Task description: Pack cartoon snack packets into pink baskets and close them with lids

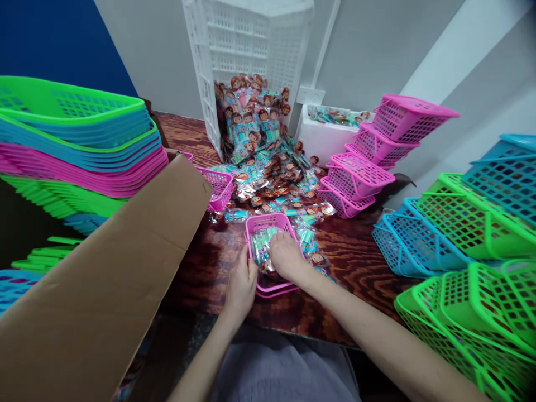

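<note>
A small pink plastic basket [268,224] sits on the dark wooden table [360,262] in front of me, on top of another pink one. Inside it lie shiny toy packets [264,249]. My left hand [242,282] grips the basket's left rim, fingers curled. My right hand [286,258] reaches into the basket from the right, fingers closed down on the packets. A heap of the same cartoon-figure packets [272,184] spreads over the table just behind the basket.
A tilted white crate [238,44] spills packets at the back. Pink baskets [368,162] stack at back right; blue [412,245] and green baskets [473,312] at right. A cardboard flap [104,285] and a stack of coloured basket lids or trays [75,145] fill the left. A white box [322,134] stands behind.
</note>
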Tool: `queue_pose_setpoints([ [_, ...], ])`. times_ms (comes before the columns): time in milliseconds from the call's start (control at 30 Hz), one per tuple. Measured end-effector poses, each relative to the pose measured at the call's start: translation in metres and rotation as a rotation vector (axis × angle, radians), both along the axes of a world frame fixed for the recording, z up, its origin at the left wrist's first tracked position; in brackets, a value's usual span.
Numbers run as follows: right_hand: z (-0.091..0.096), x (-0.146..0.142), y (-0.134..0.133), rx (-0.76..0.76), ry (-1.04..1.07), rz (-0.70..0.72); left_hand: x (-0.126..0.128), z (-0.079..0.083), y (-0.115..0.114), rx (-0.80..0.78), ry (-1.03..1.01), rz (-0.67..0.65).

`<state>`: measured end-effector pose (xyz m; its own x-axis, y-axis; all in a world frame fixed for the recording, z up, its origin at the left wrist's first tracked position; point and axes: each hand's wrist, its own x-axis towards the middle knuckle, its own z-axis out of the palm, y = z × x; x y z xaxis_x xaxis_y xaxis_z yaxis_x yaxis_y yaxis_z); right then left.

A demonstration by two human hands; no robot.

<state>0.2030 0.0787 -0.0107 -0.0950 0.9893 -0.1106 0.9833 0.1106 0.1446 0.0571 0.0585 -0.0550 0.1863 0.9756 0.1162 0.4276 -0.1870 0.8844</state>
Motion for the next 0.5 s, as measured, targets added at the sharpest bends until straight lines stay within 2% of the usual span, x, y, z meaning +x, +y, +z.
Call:
queue_pose_setpoints([
  [100, 0.001, -0.009, 0.000, 0.039, 0.033, 0.015, 0.002, 0.001, -0.001, 0.008, -0.002, 0.019],
  [200, 0.002, -0.017, -0.002, 0.056, 0.154, 0.101, 0.003, -0.001, -0.001, 0.004, 0.009, 0.029],
  [333, 0.008, -0.011, -0.001, -0.020, 0.337, 0.169, 0.001, -0.003, -0.001, 0.010, -0.001, 0.034],
  [400, 0.011, -0.004, -0.002, -0.041, 0.346, 0.166, 0.001, -0.004, -0.001, -0.003, -0.008, 0.034],
  [500, 0.011, -0.004, -0.007, -0.059, 0.244, 0.133, 0.002, -0.006, -0.002, -0.005, -0.030, 0.026],
])
